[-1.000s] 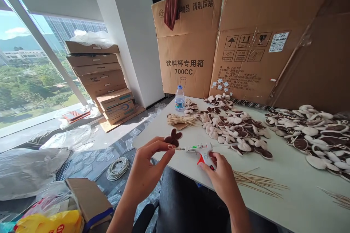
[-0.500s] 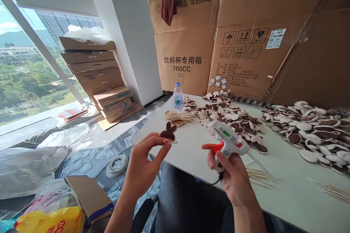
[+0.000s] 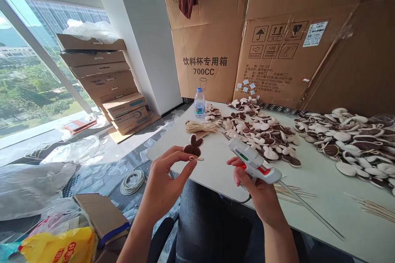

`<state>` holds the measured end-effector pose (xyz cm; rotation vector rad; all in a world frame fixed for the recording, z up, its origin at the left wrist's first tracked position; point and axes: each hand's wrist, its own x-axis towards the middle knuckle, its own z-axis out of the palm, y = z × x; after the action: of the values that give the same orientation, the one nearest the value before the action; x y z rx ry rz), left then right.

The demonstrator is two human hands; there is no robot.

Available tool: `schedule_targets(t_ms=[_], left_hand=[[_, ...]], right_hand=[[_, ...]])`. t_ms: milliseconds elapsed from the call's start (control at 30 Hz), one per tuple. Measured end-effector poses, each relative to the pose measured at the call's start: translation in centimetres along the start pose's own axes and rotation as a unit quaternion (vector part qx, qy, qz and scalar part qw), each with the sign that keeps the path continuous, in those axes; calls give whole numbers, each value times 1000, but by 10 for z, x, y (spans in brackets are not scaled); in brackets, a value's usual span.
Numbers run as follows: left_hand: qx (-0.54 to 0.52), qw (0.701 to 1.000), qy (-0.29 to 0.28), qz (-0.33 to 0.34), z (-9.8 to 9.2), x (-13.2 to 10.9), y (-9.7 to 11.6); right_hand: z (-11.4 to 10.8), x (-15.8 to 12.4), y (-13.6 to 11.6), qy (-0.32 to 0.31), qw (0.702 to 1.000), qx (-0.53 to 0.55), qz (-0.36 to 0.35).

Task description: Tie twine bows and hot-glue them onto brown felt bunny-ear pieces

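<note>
Between the thumb and fingers of my left hand (image 3: 168, 178) is a small brown felt bunny-shaped piece (image 3: 193, 145) with a pale edge. A thin cream loop (image 3: 196, 159) shows at its lower end by my thumb. My right hand (image 3: 257, 187) is wrapped round a white glue gun (image 3: 251, 160) with a red trigger, its nozzle pointing up and left toward the bunny piece but apart from it. A long clear glue stick (image 3: 314, 212) juts from the gun's rear.
On the white table (image 3: 308, 181) lie heaps of brown and cream felt pieces (image 3: 262, 131), thin sticks (image 3: 202, 127) and a water bottle (image 3: 199, 104). Tall cardboard (image 3: 210, 45) stands behind. Coiled cable (image 3: 132, 182) and plastic bags lie on the floor at left.
My right hand has turned the glue gun, so its nozzle sits lower and further left, and more of the glue stick shows. My left hand still holds the bunny piece.
</note>
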<state>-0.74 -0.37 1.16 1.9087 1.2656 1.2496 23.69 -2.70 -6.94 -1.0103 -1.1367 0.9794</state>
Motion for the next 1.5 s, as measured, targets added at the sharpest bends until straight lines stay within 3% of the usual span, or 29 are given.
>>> schedule_targets(t_ms=[500,1167,1500], left_hand=[[30,999,-25,-5,2,-2,5],[19,1000,-9,0,4,-5,7],[12,1000,-13,3,5,-4,9]], right_hand=[[7,-1,-6,-22,999,-31,34],[11,-5,3,-42,990,-93,98],[11,-4,2,-50,991,-88,91]])
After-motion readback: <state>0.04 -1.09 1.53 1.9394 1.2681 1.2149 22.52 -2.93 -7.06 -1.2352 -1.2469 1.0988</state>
